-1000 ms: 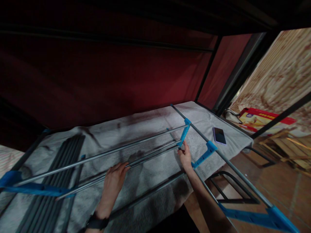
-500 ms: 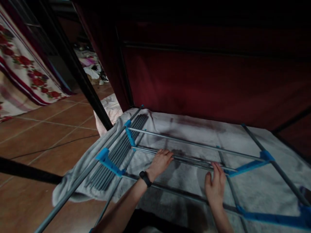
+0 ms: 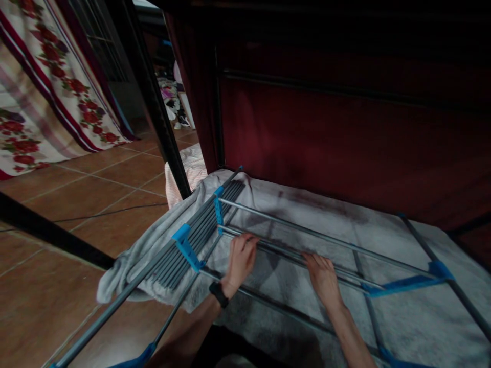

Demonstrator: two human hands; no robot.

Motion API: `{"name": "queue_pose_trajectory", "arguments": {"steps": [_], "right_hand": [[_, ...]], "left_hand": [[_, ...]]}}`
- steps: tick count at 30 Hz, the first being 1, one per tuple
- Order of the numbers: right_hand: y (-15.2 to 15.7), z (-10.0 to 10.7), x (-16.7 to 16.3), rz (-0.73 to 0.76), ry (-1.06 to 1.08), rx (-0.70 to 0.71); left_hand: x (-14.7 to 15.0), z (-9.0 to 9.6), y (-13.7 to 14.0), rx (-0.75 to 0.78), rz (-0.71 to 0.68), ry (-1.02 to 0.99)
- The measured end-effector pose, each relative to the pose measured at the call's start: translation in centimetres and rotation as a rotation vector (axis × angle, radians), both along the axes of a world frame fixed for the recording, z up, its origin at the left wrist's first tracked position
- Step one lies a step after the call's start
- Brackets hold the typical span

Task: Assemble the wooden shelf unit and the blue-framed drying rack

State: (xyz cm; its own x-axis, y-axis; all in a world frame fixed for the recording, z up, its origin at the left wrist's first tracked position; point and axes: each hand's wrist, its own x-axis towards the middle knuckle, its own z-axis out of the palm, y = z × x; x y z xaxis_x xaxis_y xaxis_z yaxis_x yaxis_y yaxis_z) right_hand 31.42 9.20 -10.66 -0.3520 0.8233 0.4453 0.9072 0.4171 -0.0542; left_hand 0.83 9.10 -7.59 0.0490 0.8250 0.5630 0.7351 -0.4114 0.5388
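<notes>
A partly built rack of grey metal tubes with blue plastic connectors (image 3: 186, 248) lies on a pale grey blanket. My left hand (image 3: 241, 259), a black band on its wrist, curls its fingers over the metal tubes (image 3: 280, 250) running across the middle of the frame. Farther right along them, my right hand (image 3: 321, 276) has its fingers bent over the same tubes. At least two tubes lie close together there, and the right end of one rests near a blue connector (image 3: 402, 283). Several loose grey tubes (image 3: 203, 240) lie side by side on the blanket, left of my left hand.
The blanket (image 3: 291, 209) covers a low surface inside a black metal frame (image 3: 164, 122). Dark red cloth (image 3: 326, 143) hangs behind. To the left are a tiled floor (image 3: 103, 189), a cable (image 3: 115, 210) and a floral curtain (image 3: 57, 87).
My right hand has moved left and bent its fingers over the tubes. My left hand has shifted slightly left along them. The camera view has turned a little left.
</notes>
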Motion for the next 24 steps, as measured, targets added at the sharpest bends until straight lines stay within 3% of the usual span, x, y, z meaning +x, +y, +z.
{"name": "queue_pose_trajectory", "arguments": {"steps": [4, 6, 12, 18, 21, 24], "right_hand": [[-0.2, 0.1, 0.1, 0.012, -0.026, 0.009], [-0.3, 0.3, 0.0, 0.02, -0.032, 0.002], [-0.2, 0.6, -0.1, 0.015, -0.055, -0.004], [0.0, 0.6, 0.2, -0.001, -0.058, -0.02], [0.3, 1.1, -2.0, 0.038, -0.058, -0.066], [1.0, 1.9, -6.9, 0.069, -0.114, -0.167]], "left_hand": [[-5.0, -1.2, 1.9, -0.012, 0.538, -0.729], [-7.0, -1.3, 4.3, -0.037, 0.636, -0.898], [-7.8, -1.2, 10.4, -0.16, 0.456, -1.154], [-7.0, -1.7, 11.4, -0.168, 0.372, -1.341], [-7.1, -1.9, 11.2, -0.173, 0.331, -1.358], [-7.2, -2.1, 11.3, -0.17, 0.321, -1.361]]}}
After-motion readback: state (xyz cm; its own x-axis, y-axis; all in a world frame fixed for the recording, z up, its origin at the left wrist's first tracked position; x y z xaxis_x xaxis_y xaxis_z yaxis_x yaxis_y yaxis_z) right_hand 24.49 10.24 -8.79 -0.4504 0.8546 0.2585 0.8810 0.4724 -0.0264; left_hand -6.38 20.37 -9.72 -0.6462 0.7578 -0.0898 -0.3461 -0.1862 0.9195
